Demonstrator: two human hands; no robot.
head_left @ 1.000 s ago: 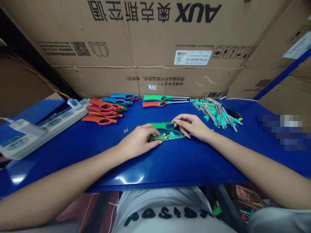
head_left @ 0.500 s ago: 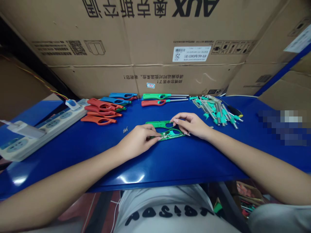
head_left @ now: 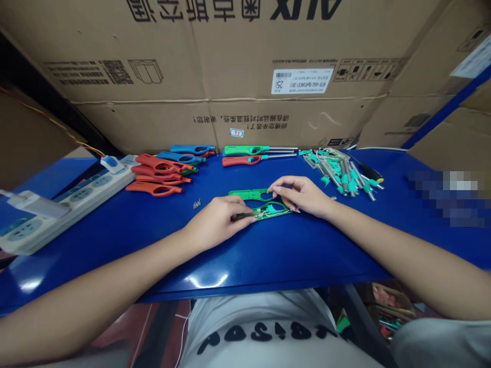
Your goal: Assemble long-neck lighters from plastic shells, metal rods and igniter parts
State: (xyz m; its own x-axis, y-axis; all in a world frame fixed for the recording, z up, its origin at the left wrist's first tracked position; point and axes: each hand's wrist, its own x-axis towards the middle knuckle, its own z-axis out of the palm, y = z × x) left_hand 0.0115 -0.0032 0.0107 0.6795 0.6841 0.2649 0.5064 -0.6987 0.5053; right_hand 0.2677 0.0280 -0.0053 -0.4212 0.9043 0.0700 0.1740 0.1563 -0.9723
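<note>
My left hand [head_left: 220, 220] is closed on the left end of an opened green lighter half [head_left: 282, 213], thumb along its near edge. Inside this half lie a teal trigger, a pale wire and other small inner parts. The matching green shell half [head_left: 247, 194] rests just behind it on the table. Over the right ends of both halves is my right hand [head_left: 301, 195], its thumb and index finger brought together and its other fingers curled down by the near half. What the right fingertips hold, if anything, is too small to make out.
Small screws [head_left: 197, 204] lie left of my hands. Orange lighter shells [head_left: 155, 189] and blue ones [head_left: 180, 157] are piled beside a power strip [head_left: 88, 191]. Two long-nosed lighters [head_left: 245, 150] lie at the back. Metal tubes with teal parts [head_left: 345, 176] and a screwdriver [head_left: 370, 174] lie right.
The view has shifted slightly. My left thumb reaches a little further right along the near half; my right hand stays at the right ends with nearly the same pose.
</note>
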